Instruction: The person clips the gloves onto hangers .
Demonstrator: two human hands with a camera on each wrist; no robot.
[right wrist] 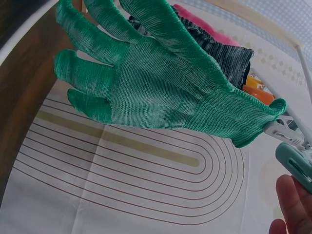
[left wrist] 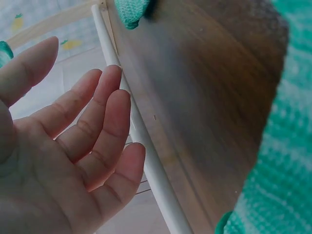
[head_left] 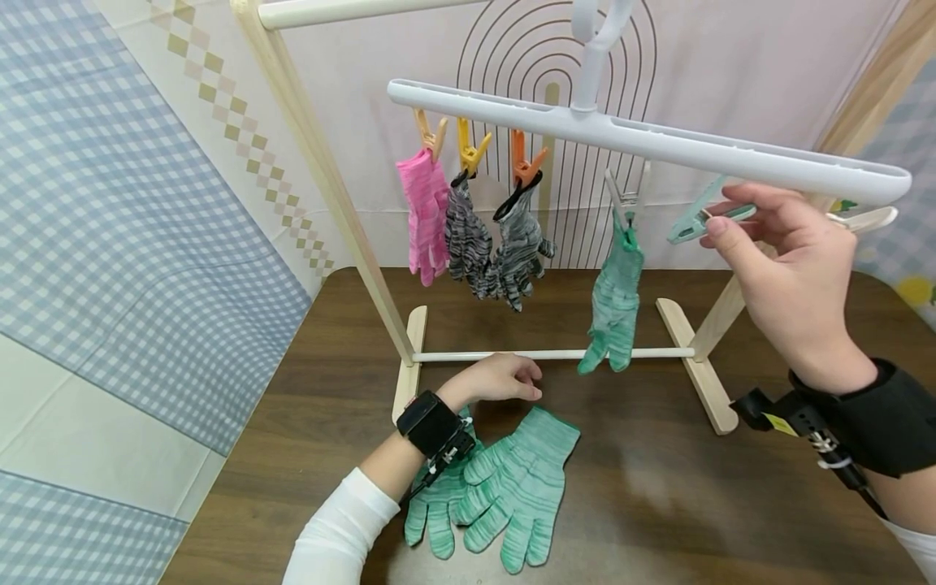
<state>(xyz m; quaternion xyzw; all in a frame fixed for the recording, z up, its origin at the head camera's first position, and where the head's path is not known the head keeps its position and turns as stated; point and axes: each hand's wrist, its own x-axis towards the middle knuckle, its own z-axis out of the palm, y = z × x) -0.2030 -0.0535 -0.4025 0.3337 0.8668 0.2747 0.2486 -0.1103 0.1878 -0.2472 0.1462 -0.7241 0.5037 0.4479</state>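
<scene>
while one green glove (head_left: 617, 301) hung by its cuff from a white clip (head_left: 626, 201), right of the frame's middle, a front glove (head_left: 525, 487) and a rear glove (head_left: 439, 508), green too, lay unpegged at the bottom centre. by count, the pegging seemed past its halfway mark: a pink glove (head_left: 424, 211) and two grey gloves (head_left: 521, 236) also hung, upper centre, and the pair on the table looked like what was left.

the green glove was a streaky knit, dangling fingers down, its cuff bunched in the clip; the right wrist view showed its fingers spread. the front glove lay flat, cuff toward the upper right, fingers toward the frame's bottom edge, overlapping the rear glove, which the left wrist partly hid.

at upper right, the right hand (head_left: 800, 252) pinched a mint clip (head_left: 691, 227) just under the hanger (head_left: 504, 115); no glove was in it, and whether it was joined to the hanger could not be told. a pale clip (head_left: 870, 219) stuck out beyond that hand. near the frame's centre, the left hand (head_left: 503, 378) grasped nothing, its fingers loosely bent, close to the rail (head_left: 556, 355).

farther out, a tan clip (head_left: 433, 145), a yellow clip (head_left: 469, 154) and an orange clip (head_left: 521, 165) bore the other gloves, and checked cloth (head_left: 146, 162) filled the upper left.
</scene>
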